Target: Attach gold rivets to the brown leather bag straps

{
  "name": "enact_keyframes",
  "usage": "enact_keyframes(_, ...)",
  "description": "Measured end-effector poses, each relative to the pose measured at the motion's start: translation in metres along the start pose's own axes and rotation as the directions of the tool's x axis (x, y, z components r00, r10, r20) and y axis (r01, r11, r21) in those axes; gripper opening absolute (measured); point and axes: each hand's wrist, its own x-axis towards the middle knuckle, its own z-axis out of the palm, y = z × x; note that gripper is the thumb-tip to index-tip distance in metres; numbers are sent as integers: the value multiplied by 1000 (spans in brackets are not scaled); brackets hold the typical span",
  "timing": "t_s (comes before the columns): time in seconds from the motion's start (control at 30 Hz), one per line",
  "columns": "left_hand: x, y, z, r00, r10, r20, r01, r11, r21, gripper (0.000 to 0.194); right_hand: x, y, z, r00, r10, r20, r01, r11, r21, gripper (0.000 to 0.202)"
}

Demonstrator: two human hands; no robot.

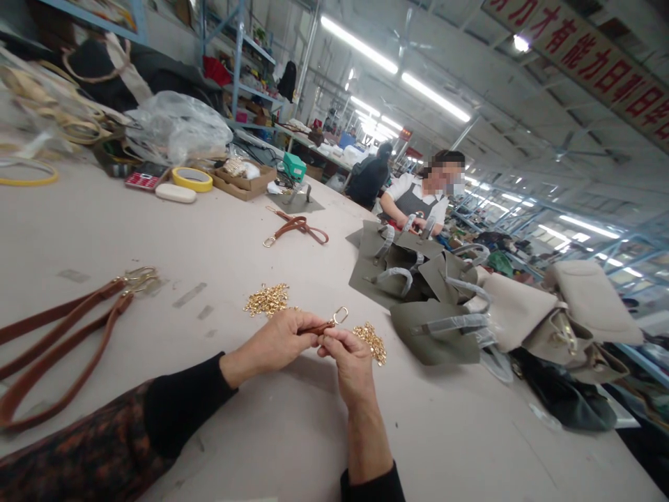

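Gold hardware piles (267, 299) flank your hands on the desk (293, 432); both hands' fingers, left hand (279, 341) and right hand (351, 362), pinch the brown strap tab (320, 326), ring end pointing up-right.

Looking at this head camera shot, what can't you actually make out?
- Small brown leather strap with gold ring: its length is hidden inside the left hand and right hand.
- Piles of small gold metal fittings: too small to tell their shape.
- Long brown leather straps: cut off by the left edge.
- Co-worker's hands: partly hidden behind olive green bags.
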Motion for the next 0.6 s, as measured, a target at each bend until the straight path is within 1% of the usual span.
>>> enact_keyframes(0.13,-2,2,-1,999,9,31,-9,1000,-11,22,-1,-1,0,1000,-15,15,16,999,-34,22)
enact_keyframes(0.27,-3,3,-1,999,37,32,-39,997,74,23,-1,-2,2,1000,0,-2,0,1000,-7,30)
enact_keyframes(0.37,-4,5,-2,998,57,28,-60,992,112,24,-1,-3,4,1000,7,9,-7,1000,9,35)
enact_keyframes(0.47,-6,3,-4,997,77,28,-81,981,175,24,-1,-2,6,1000,-6,23,5,1000,29,32)
enact_keyframes(0.6,-7,-5,-6,993,118,31,-122,967,224,22,0,0,9,999,-18,27,17,997,73,29)
